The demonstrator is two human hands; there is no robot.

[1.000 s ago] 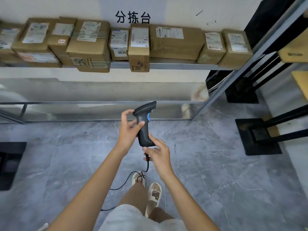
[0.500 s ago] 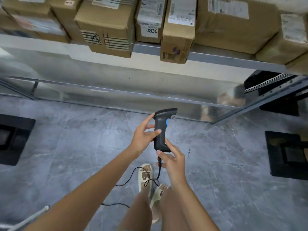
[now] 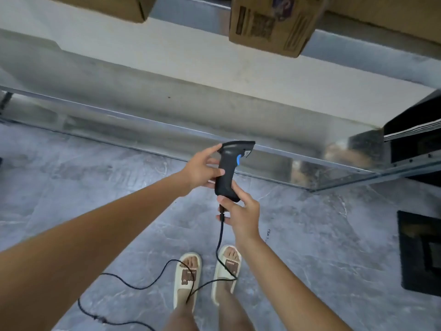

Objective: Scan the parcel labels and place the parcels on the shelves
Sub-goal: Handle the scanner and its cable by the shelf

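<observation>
stood over grey floor, shelf above and ahead with parcel overhanging its edge. held scanner upright, long axis vertical, nose toward the right, parcel up beyond it. left hand clamped round the handle, nearer the trigger; right hand pinched the base by the cable.

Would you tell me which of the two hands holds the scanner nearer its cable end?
The right hand: it pinches the bottom of the scanner where the cable leaves, while the left hand grips the handle higher up, just below the head.
</observation>
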